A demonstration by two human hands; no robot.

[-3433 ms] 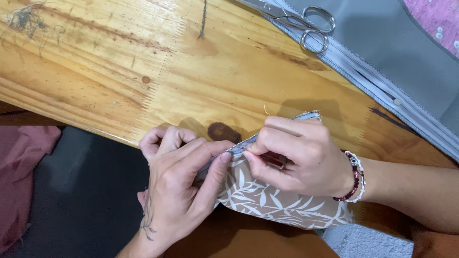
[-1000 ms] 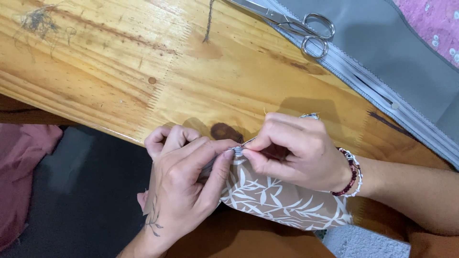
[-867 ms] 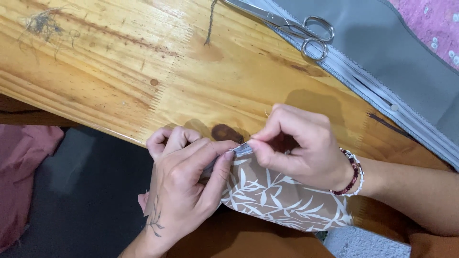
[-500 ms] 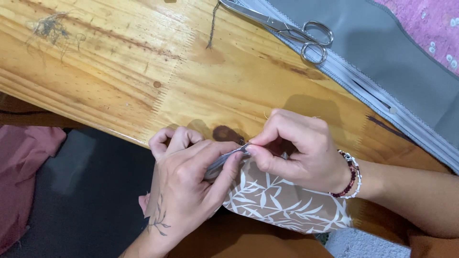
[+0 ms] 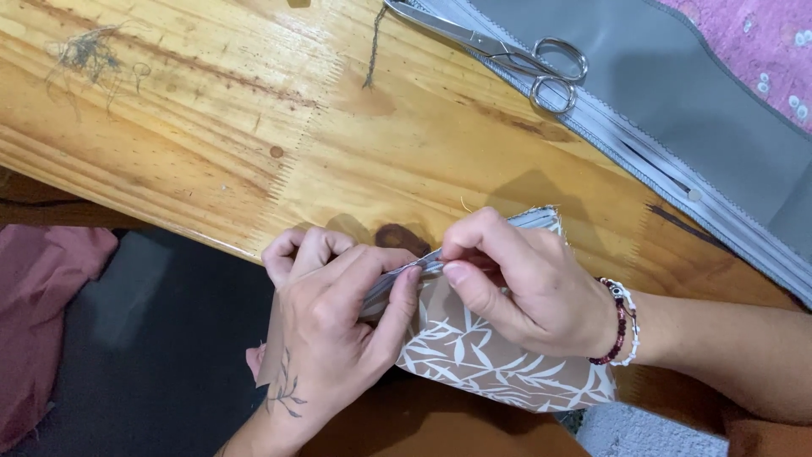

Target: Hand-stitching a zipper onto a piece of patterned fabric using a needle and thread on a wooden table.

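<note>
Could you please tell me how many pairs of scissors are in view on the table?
1. The scissors lie at the far edge of the wooden table, handles resting on the grey fabric, beyond both hands. Others could be hidden outside the picture.

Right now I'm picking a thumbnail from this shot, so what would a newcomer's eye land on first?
First, the two hands at the near edge of the wooden table: the left hand and right hand pinch the top edge of a brown pouch with a white leaf print between them. Next, the steel scissors lying closed at the top, on the edge of a grey zippered fabric.
</note>
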